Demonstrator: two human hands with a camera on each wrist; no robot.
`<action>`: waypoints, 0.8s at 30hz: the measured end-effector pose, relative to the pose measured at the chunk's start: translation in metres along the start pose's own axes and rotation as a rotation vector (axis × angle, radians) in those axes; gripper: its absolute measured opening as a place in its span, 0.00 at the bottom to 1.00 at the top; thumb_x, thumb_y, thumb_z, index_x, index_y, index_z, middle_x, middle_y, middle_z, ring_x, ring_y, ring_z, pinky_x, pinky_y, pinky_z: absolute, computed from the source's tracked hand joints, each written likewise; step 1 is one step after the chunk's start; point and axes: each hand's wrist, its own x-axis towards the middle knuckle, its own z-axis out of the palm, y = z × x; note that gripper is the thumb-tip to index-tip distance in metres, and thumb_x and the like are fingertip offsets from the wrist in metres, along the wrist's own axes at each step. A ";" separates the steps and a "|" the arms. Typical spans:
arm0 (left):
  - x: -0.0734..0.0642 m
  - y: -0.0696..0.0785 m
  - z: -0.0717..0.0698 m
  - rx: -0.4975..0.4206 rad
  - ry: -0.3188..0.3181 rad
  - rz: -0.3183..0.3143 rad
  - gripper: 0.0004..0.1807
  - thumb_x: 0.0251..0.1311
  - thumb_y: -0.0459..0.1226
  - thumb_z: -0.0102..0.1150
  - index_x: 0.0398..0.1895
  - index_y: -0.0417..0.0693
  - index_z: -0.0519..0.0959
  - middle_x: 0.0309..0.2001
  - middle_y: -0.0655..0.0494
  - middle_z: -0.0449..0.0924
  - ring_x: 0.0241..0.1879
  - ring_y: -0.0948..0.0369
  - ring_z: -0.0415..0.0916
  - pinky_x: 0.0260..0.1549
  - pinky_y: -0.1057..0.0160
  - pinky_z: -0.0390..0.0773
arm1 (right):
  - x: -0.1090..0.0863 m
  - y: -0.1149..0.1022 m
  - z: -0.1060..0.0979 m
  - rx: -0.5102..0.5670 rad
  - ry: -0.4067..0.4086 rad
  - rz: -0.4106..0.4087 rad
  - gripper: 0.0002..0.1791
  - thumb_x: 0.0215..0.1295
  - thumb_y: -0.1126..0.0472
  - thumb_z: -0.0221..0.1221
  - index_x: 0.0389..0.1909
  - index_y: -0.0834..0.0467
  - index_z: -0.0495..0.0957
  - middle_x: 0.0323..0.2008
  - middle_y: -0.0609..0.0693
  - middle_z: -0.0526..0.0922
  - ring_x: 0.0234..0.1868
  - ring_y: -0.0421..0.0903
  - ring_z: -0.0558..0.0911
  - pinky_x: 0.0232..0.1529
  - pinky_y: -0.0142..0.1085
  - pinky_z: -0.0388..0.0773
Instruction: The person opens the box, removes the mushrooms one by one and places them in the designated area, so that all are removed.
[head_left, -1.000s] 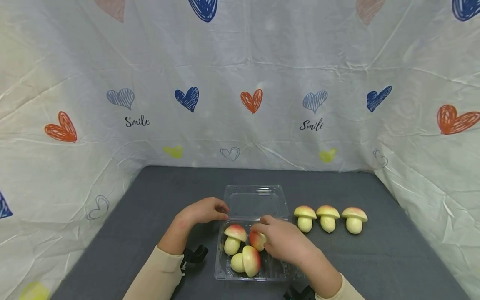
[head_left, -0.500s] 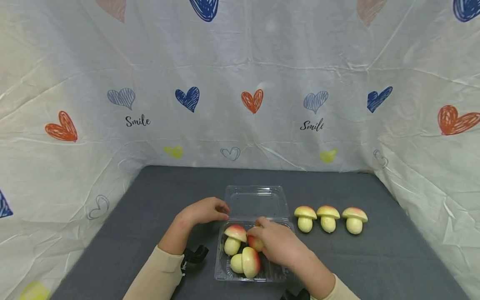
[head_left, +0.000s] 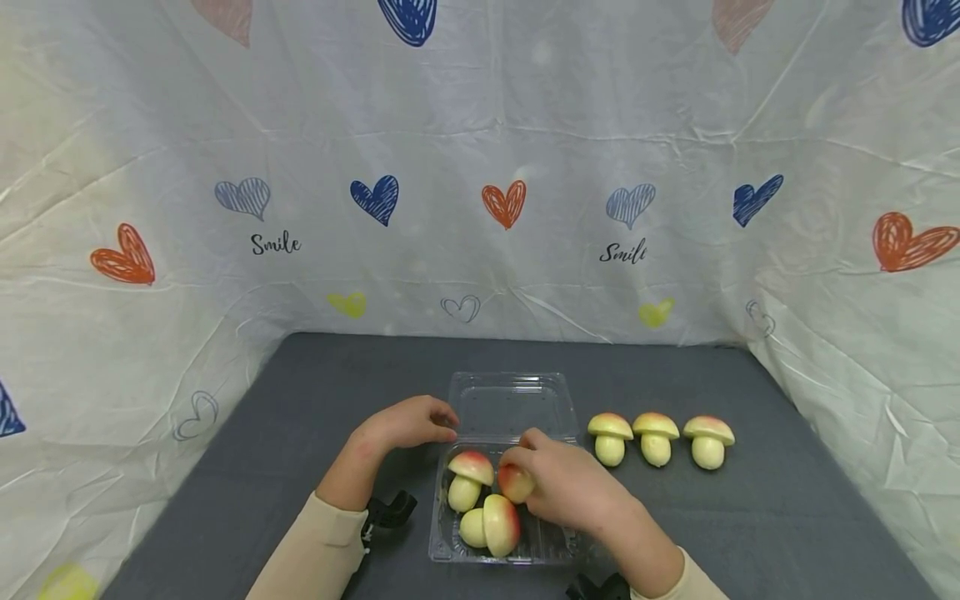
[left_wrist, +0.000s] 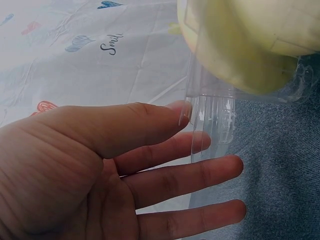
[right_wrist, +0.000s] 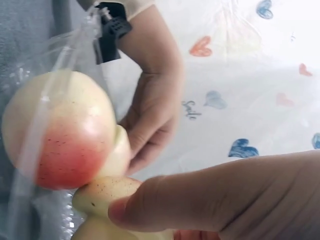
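A clear plastic clamshell box [head_left: 551, 546] lies on the table with its lid [head_left: 513, 408] folded back. Inside, two toy mushrooms [head_left: 467, 479] [head_left: 491, 527], cream with reddish caps, fill the left half. My right hand [head_left: 573, 483] pinches a third toy mushroom [head_left: 514, 483] beside them; in the right wrist view the thumb presses on this mushroom [right_wrist: 102, 197]. At the box's left side, near the hinge, is my left hand [head_left: 408, 422]. The left wrist view shows its thumb touching the plastic edge [left_wrist: 197, 117], fingers extended.
Three more toy mushrooms [head_left: 611, 437] [head_left: 656, 437] [head_left: 708, 440] stand in a row right of the box. The dark grey table [head_left: 360, 367] is bounded at the back and sides by a white curtain [head_left: 562, 275] printed with hearts.
My right hand shifts slightly left, then back right, keeping hold of the toy mushroom, whose visible side turns a little. My left hand and the box stay put.
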 end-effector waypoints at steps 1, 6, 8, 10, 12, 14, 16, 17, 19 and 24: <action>0.000 0.000 0.000 -0.002 -0.001 -0.001 0.15 0.70 0.38 0.65 0.56 0.44 0.84 0.53 0.55 0.83 0.50 0.55 0.82 0.46 0.55 0.82 | -0.001 0.000 -0.002 0.008 0.002 0.003 0.26 0.46 0.69 0.71 0.50 0.50 0.84 0.44 0.47 0.75 0.26 0.41 0.72 0.25 0.34 0.72; -0.001 0.000 0.000 -0.014 -0.002 -0.008 0.15 0.70 0.38 0.66 0.56 0.44 0.84 0.52 0.54 0.84 0.51 0.54 0.81 0.46 0.54 0.82 | -0.007 0.002 -0.014 0.063 0.015 0.013 0.26 0.47 0.66 0.71 0.51 0.50 0.83 0.45 0.46 0.74 0.29 0.40 0.73 0.28 0.33 0.73; -0.002 0.001 0.000 -0.016 -0.003 -0.005 0.15 0.70 0.38 0.66 0.56 0.43 0.84 0.53 0.54 0.84 0.51 0.53 0.81 0.46 0.54 0.82 | -0.009 0.004 -0.019 0.085 0.022 0.021 0.26 0.47 0.65 0.70 0.51 0.50 0.83 0.45 0.45 0.74 0.28 0.38 0.73 0.28 0.33 0.73; -0.002 0.001 -0.001 -0.014 -0.004 -0.001 0.15 0.70 0.38 0.66 0.57 0.43 0.84 0.53 0.53 0.83 0.51 0.53 0.81 0.46 0.54 0.82 | -0.012 0.005 -0.023 0.100 0.023 0.037 0.26 0.48 0.64 0.69 0.52 0.49 0.83 0.45 0.43 0.74 0.28 0.37 0.72 0.29 0.32 0.73; -0.003 0.001 -0.001 -0.009 -0.006 0.005 0.16 0.70 0.38 0.65 0.57 0.42 0.84 0.53 0.52 0.83 0.52 0.52 0.81 0.46 0.53 0.82 | -0.015 0.006 -0.028 0.116 0.020 0.063 0.26 0.48 0.62 0.69 0.53 0.48 0.83 0.46 0.43 0.74 0.26 0.36 0.72 0.27 0.32 0.73; -0.003 0.001 -0.001 -0.005 -0.005 0.010 0.16 0.69 0.38 0.66 0.57 0.42 0.84 0.53 0.52 0.83 0.52 0.52 0.81 0.46 0.53 0.82 | -0.018 0.007 -0.033 0.126 0.018 0.087 0.27 0.48 0.62 0.67 0.54 0.47 0.82 0.46 0.42 0.75 0.25 0.36 0.72 0.26 0.33 0.72; -0.003 0.001 -0.001 -0.005 -0.006 0.009 0.16 0.69 0.38 0.66 0.57 0.42 0.84 0.53 0.52 0.83 0.52 0.52 0.81 0.46 0.53 0.82 | -0.020 0.009 -0.037 0.139 0.014 0.109 0.28 0.47 0.62 0.67 0.54 0.47 0.82 0.46 0.42 0.74 0.26 0.37 0.72 0.26 0.33 0.72; -0.003 0.001 -0.001 -0.005 -0.005 0.008 0.16 0.69 0.38 0.66 0.57 0.42 0.84 0.53 0.52 0.83 0.52 0.52 0.81 0.46 0.53 0.82 | -0.022 0.010 -0.039 0.138 0.016 0.116 0.28 0.46 0.62 0.66 0.54 0.47 0.82 0.46 0.42 0.74 0.27 0.37 0.72 0.26 0.33 0.73; -0.003 0.001 -0.001 -0.006 -0.004 0.009 0.16 0.69 0.38 0.66 0.56 0.42 0.84 0.53 0.53 0.83 0.51 0.53 0.81 0.46 0.53 0.82 | -0.024 0.012 -0.043 0.144 0.015 0.131 0.28 0.45 0.62 0.65 0.54 0.47 0.81 0.45 0.42 0.74 0.28 0.37 0.73 0.29 0.34 0.73; -0.002 0.001 -0.001 -0.006 -0.007 0.014 0.15 0.69 0.38 0.66 0.56 0.43 0.84 0.52 0.53 0.83 0.48 0.55 0.81 0.45 0.53 0.82 | -0.029 0.021 -0.052 0.169 0.009 0.170 0.26 0.46 0.60 0.66 0.51 0.45 0.80 0.42 0.41 0.74 0.33 0.41 0.73 0.33 0.36 0.73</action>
